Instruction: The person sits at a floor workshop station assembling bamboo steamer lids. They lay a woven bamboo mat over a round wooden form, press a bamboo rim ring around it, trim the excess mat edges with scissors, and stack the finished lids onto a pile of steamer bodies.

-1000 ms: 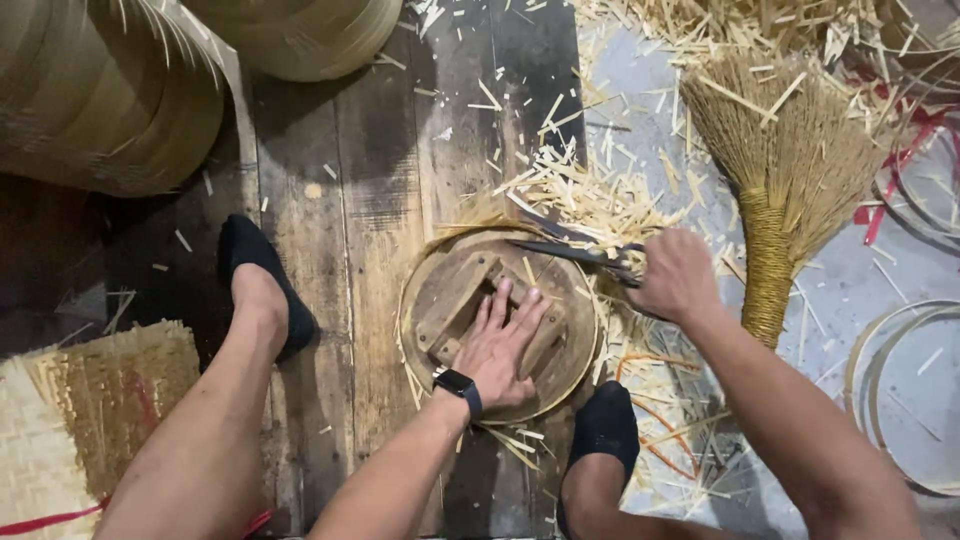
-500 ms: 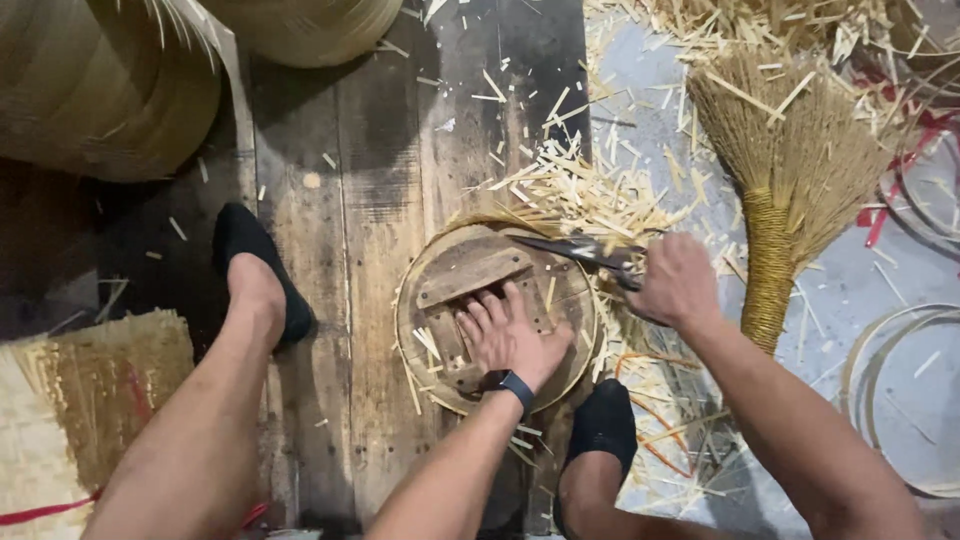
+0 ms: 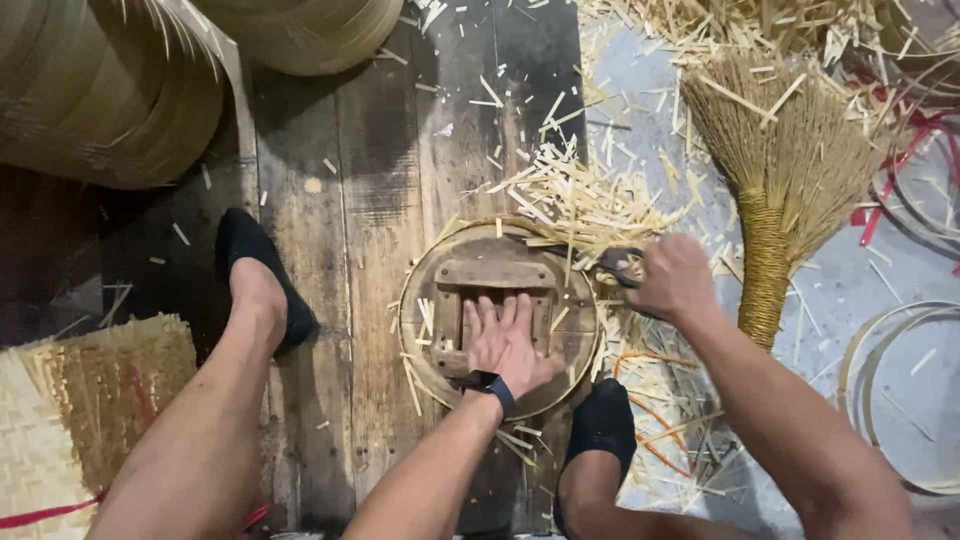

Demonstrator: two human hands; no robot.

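- The round wooden form (image 3: 497, 320), rimmed with woven bamboo, lies on dark planks (image 3: 370, 200) between the feet.
- Left hand (image 3: 510, 340) presses flat on it, fingers slightly spread.
- Right hand (image 3: 675, 278) fists around scissors (image 3: 615, 265) at the rim.
- Pale bamboo clippings (image 3: 580, 200) surround; a straw broom (image 3: 775, 180) lies right.

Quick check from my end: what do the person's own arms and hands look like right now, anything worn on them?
Both arms are bare, with no sleeves in view and no gloves. The left hand has a dark watch with a black band strapped at the wrist. The right hand shows nothing on its wrist or fingers that can be made out.
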